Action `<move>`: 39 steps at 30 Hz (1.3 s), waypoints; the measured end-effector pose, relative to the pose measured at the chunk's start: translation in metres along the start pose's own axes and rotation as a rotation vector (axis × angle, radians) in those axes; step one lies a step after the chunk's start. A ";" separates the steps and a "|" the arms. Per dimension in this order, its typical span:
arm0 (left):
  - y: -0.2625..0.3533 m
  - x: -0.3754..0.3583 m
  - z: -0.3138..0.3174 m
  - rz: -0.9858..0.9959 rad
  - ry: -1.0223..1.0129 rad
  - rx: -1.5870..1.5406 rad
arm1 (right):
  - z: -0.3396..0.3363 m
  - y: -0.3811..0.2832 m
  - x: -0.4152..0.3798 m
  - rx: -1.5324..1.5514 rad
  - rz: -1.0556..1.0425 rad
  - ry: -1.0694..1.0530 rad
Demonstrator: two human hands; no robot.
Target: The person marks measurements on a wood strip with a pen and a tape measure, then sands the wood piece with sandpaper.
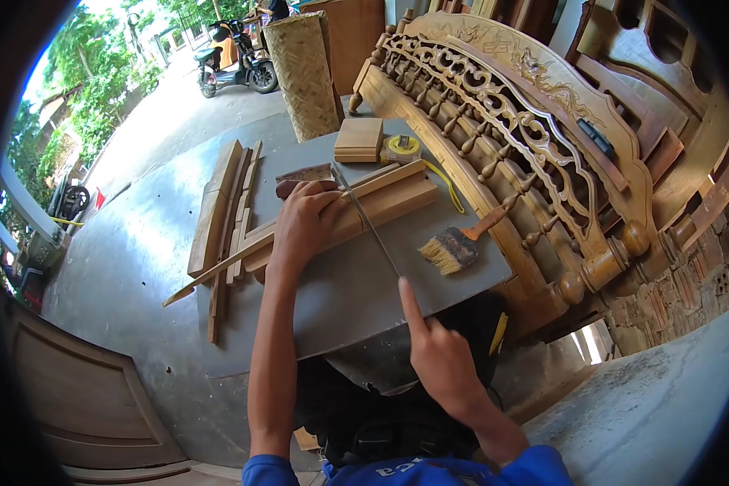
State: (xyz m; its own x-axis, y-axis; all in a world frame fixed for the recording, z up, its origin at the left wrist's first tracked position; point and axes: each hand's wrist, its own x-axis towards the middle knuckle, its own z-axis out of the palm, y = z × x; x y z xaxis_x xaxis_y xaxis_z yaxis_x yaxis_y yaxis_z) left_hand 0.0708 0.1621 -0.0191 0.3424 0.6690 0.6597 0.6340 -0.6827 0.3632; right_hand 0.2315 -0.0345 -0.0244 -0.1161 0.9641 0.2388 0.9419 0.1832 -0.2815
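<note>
A long narrow metal blade, seen nearly edge-on like a saw (378,241), lies across a moulded wooden piece (397,198) on the grey work table (332,316). At the blade's near end is my right hand (444,360), its fingers curled in and the index finger stretched along the tool; the handle is hidden. My left hand (304,219) presses down on the wooden piece and a thin wooden strip (219,270) beside it, fingers closed over them. A dark brown wooden piece (304,176) lies just past my left fingertips.
A brush (454,247) lies right of the blade. Behind are a square wooden block (359,139) and a tape measure (401,146). Wooden lengths (217,211) lie on the left. A carved headboard (494,105) leans at the right; a woven roll (301,77) and a motorbike (236,61) stand beyond.
</note>
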 end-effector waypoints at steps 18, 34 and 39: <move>0.005 -0.008 0.002 -0.050 0.007 0.023 | 0.013 -0.009 0.078 0.104 0.048 0.013; 0.001 -0.003 0.001 0.027 -0.004 -0.008 | 0.021 -0.007 0.114 0.041 -0.038 0.080; 0.012 -0.006 0.001 -0.065 -0.012 0.011 | 0.031 -0.003 0.138 0.177 -0.019 0.120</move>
State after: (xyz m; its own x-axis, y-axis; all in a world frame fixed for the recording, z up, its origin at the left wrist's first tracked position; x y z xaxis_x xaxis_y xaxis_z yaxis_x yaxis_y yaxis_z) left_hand 0.0773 0.1504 -0.0190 0.3089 0.7153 0.6268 0.6627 -0.6346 0.3976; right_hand 0.2027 0.1036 -0.0190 -0.0850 0.9324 0.3513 0.8685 0.2421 -0.4325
